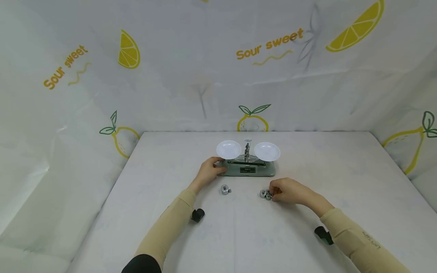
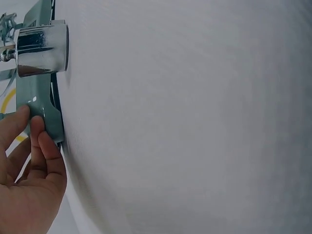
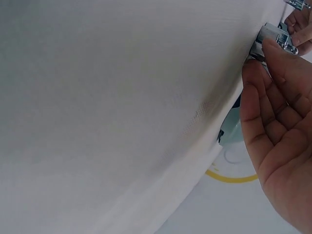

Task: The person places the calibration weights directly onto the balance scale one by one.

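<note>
A balance scale [image 1: 252, 171] with a grey-green base stands toward the back of the table, carrying two white pans, the left pan [image 1: 228, 149] and the right pan [image 1: 267, 151]. My left hand [image 1: 209, 169] grips the left end of its base between thumb and fingers. In front of the scale, to the left, a shiny metal weight [image 1: 224, 189] has a smaller one beside it. Farther right sits a cluster of metal weights [image 1: 263, 193]. There my right hand [image 1: 289, 190] pinches a small weight [image 3: 258, 57], mostly hidden by thumb and fingertip.
A white cloth covers the table [image 1: 235, 235]. Behind it hangs a white sheet [image 1: 191, 76] printed with lemons and lettering. Black wrist cameras [image 1: 198, 215] sit beside both forearms.
</note>
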Demonstrator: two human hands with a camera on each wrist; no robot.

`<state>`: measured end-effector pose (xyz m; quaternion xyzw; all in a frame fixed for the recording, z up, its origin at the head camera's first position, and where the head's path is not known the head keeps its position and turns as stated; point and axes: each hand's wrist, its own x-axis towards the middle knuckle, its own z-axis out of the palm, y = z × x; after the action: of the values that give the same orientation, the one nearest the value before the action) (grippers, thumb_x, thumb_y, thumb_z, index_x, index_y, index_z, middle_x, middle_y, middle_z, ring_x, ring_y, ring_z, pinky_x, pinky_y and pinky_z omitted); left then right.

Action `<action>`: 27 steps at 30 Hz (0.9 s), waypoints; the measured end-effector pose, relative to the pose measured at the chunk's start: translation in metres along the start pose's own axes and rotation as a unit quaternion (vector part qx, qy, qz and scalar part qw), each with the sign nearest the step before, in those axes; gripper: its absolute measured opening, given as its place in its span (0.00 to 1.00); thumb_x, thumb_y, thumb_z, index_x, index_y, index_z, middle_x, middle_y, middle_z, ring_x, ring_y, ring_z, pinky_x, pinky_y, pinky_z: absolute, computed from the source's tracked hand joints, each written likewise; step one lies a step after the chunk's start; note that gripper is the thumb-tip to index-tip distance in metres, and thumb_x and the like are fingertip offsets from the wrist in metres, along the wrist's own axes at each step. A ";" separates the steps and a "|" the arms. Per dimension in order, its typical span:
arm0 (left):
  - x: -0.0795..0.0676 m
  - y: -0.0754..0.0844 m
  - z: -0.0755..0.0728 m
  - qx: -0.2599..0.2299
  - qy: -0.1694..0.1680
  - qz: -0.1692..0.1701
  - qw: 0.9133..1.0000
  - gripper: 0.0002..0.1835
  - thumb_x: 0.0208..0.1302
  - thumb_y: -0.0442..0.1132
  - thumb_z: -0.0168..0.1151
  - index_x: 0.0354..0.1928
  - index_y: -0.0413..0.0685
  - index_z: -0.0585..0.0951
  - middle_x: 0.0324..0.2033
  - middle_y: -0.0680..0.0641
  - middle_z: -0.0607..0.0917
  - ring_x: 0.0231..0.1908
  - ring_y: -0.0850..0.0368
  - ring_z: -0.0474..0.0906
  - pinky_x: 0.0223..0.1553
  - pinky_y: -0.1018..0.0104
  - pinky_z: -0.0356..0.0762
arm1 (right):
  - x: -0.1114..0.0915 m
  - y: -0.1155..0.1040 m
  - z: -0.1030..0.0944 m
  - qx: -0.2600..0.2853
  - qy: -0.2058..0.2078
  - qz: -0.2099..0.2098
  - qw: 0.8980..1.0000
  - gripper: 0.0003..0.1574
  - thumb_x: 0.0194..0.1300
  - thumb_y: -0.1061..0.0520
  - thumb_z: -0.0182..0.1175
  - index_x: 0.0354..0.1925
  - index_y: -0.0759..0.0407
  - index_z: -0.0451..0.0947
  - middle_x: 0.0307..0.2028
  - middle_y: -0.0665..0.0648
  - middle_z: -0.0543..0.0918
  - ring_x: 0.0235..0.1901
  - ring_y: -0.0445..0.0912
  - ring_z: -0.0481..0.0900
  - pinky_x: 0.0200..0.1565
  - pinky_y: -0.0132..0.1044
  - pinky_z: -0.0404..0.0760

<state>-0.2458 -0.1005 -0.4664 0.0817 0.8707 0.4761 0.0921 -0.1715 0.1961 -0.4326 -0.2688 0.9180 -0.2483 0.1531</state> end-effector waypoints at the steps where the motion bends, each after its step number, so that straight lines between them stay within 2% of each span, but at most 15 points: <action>1: 0.000 0.000 0.000 -0.001 -0.001 0.001 1.000 0.25 0.57 0.42 0.65 0.57 0.46 0.75 0.50 0.44 0.79 0.32 0.60 0.77 0.30 0.72 0.77 | 0.000 0.000 0.000 0.000 0.000 0.002 1.000 0.08 0.52 0.61 0.66 0.28 0.54 0.75 0.25 0.46 0.77 0.26 0.36 0.69 0.29 0.28 0.71; 9: 0.001 -0.002 0.000 0.001 -0.004 0.000 1.000 0.25 0.57 0.43 0.65 0.58 0.47 0.74 0.50 0.44 0.79 0.34 0.60 0.77 0.31 0.72 0.77 | 0.001 -0.001 0.000 -0.011 0.003 0.028 1.000 0.10 0.51 0.59 0.69 0.29 0.56 0.75 0.24 0.46 0.75 0.26 0.37 0.69 0.29 0.29 0.70; 20: 0.001 0.001 -0.002 0.018 -0.005 -0.004 1.000 0.25 0.58 0.44 0.64 0.58 0.48 0.74 0.54 0.45 0.77 0.38 0.58 0.77 0.32 0.71 0.76 | 0.000 0.001 0.001 -0.012 0.010 0.015 1.000 0.06 0.53 0.62 0.66 0.29 0.55 0.76 0.24 0.46 0.76 0.26 0.36 0.69 0.28 0.28 0.70; 27: 0.003 0.002 0.000 0.026 0.003 -0.013 1.000 0.24 0.57 0.43 0.65 0.56 0.46 0.76 0.53 0.43 0.78 0.39 0.55 0.77 0.31 0.72 0.76 | -0.002 0.001 -0.003 -0.014 0.042 0.012 0.999 0.05 0.54 0.63 0.63 0.31 0.56 0.76 0.26 0.47 0.79 0.28 0.37 0.73 0.32 0.30 0.76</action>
<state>-0.2483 -0.0989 -0.4644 0.0710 0.8839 0.4526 0.0935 -0.1713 0.1989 -0.4303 -0.2495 0.9302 -0.2443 0.1132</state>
